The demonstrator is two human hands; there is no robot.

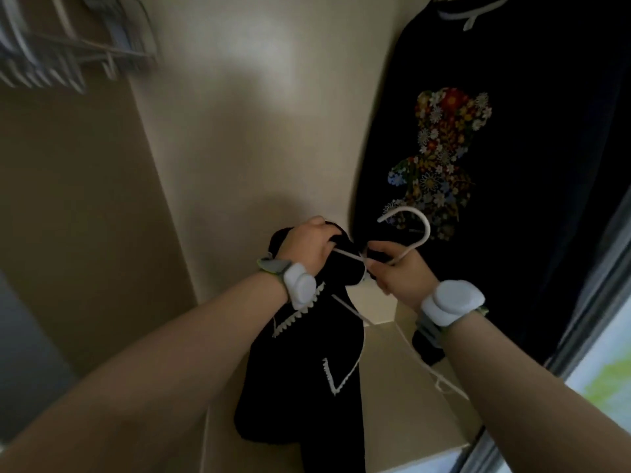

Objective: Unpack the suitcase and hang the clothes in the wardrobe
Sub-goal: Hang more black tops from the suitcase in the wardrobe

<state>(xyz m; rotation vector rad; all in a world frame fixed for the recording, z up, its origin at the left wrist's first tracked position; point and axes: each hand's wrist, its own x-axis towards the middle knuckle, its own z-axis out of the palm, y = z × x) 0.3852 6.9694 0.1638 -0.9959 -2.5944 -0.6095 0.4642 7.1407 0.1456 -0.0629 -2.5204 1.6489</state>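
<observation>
Both our hands meet low inside the wardrobe [239, 131]. Our left hand [307, 245] curls round the top of the black garment [300, 370] and one arm of the white hanger [423, 230]. Our right hand [396, 268] pinches the hanger's neck just under its hook. The garment droops between our forearms. Behind the hook hangs a dark shirt [444, 158] with a floral bear; blurred empty hangers [68, 52] sit upper left.

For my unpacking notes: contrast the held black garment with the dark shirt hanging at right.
The left hand grips the trimmed garment, bunched on a white hanger; the bear shirt hangs flat. The trimmed garment has white zigzag edging; the bear shirt a floral bear print. Both are dark.
</observation>
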